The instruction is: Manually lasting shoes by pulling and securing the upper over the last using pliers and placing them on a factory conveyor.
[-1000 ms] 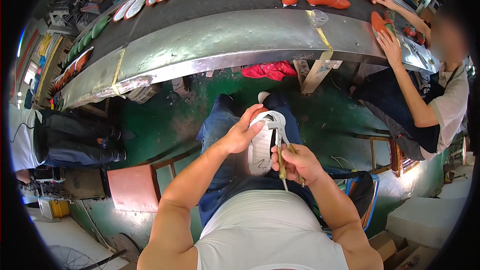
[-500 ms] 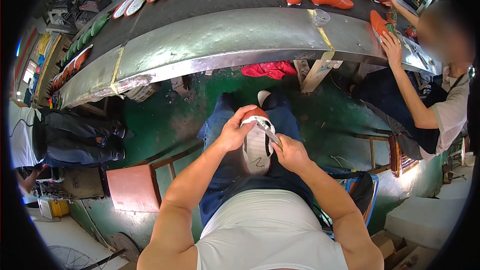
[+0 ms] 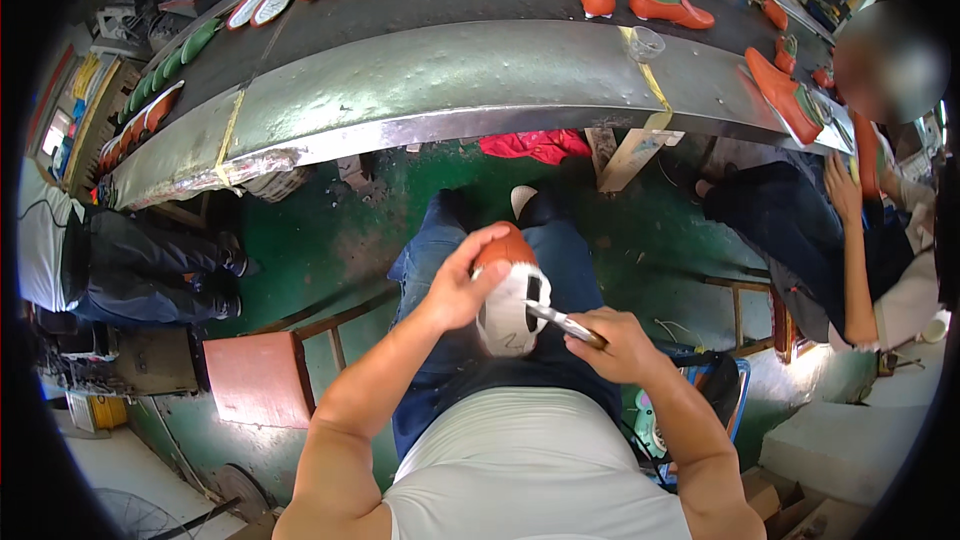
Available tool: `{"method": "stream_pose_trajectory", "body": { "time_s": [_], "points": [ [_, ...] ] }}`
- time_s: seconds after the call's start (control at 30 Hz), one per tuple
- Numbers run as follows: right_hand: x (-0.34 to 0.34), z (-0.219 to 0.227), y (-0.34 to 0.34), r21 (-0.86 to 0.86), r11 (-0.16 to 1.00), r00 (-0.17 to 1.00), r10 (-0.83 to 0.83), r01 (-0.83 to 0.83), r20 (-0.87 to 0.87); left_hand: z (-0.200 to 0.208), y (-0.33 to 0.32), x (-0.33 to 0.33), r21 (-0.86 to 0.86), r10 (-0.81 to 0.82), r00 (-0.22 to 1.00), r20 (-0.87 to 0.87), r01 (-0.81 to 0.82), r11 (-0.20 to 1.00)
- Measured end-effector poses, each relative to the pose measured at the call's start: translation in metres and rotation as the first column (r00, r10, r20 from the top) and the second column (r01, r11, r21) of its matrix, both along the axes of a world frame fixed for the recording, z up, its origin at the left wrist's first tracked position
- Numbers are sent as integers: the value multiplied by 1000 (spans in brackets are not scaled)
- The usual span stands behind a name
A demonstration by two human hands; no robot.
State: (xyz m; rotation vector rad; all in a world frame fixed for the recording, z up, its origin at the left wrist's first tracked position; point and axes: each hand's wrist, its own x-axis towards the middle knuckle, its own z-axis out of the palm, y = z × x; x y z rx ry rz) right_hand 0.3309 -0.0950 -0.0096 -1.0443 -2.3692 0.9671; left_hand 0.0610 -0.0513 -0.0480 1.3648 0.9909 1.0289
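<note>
An unfinished shoe (image 3: 510, 315) rests sole up over my lap, its reddish-brown toe pointing away from me. White covers the underside, with a dark strip along its middle and a thin dark squiggle near the heel. My left hand (image 3: 465, 280) is wrapped round the left side of the toe end, its thumb lying over the white edge. In my right hand (image 3: 610, 345) are metal pliers (image 3: 565, 322) with brownish handles. Their tip points left at the dark strip; whether it touches the shoe I cannot tell.
Ahead runs a long dark conveyor (image 3: 420, 15) with a metal edge (image 3: 400, 65), bearing red-and-green shoes (image 3: 672, 8) and white-soled ones (image 3: 275, 0). A co-worker (image 3: 850, 240) sits at right; another person (image 3: 150, 260) is at left. A pink-topped stool (image 3: 258, 378) stands left of me.
The pliers have moved away from the toe edge, back toward me and to the right. The shoe has tipped slightly in my left hand. The co-worker's hands have drawn back from the conveyor.
</note>
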Motion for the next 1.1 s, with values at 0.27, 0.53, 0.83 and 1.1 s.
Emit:
{"method": "stream_pose_trajectory", "body": {
  "time_s": [0.27, 0.53, 0.83, 1.1],
  "points": [
    [-46, -21, 8, -268, 952, 726, -286, 145, -626, 42, -71, 12, 470, -125, 941, -314, 268, 841],
    [-58, -7, 15, -208, 972, 842, -202, 110, -500, 31, -103, 15, 430, 200, 840, -504, 43, 902],
    [-53, -32, 52, -240, 863, 839, -495, 444, -227, -47, -71, 15, -14, 46, 996, -81, -47, 999],
    [-38, -98, 13, -579, 670, 741, -652, 464, -161, -35, -14, 18, 23, 66, 916, -397, -62, 998]
  ]
}}
